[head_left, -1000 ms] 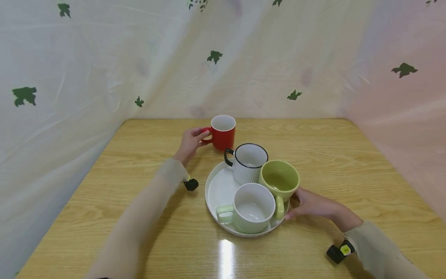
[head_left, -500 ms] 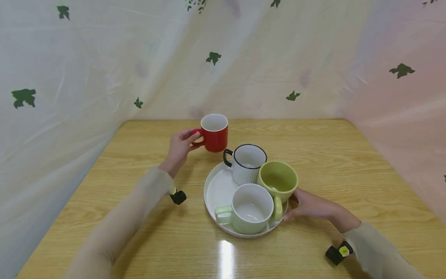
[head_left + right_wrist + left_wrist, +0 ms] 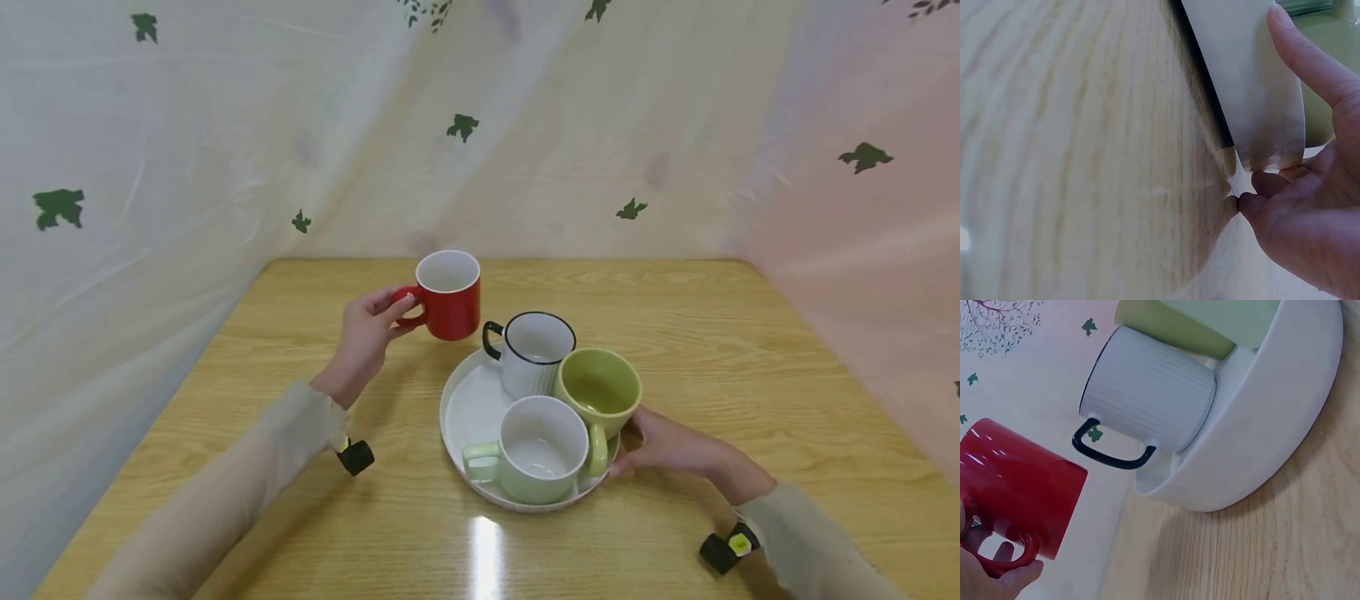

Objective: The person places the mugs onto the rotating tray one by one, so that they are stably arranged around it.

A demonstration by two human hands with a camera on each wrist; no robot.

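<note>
My left hand (image 3: 365,337) pinches the handle of a red mug (image 3: 452,310) with a white inside. The mug is upright, and the left wrist view shows it raised above the table. A round white tray (image 3: 467,410) with a raised wall stands in front of me. On it are a white ribbed mug (image 3: 525,371) with black rim and handle, a yellow-green mug (image 3: 600,383), and a pale green mug (image 3: 534,471) with a white inside. My right hand (image 3: 670,443) grips the tray's right side, thumb (image 3: 1310,59) at the rim and curled fingers against the outer wall.
The wooden table (image 3: 750,350) reaches back to a pale curtain (image 3: 547,167) printed with green birds, which also hangs along both sides. The tray's left part (image 3: 474,404) shows bare floor beside the mugs. A dark wrist camera (image 3: 356,457) juts below my left wrist.
My left hand has drawn the red mug left and toward me, up off the table. The right hand, the tray and its mugs have stayed in place.
</note>
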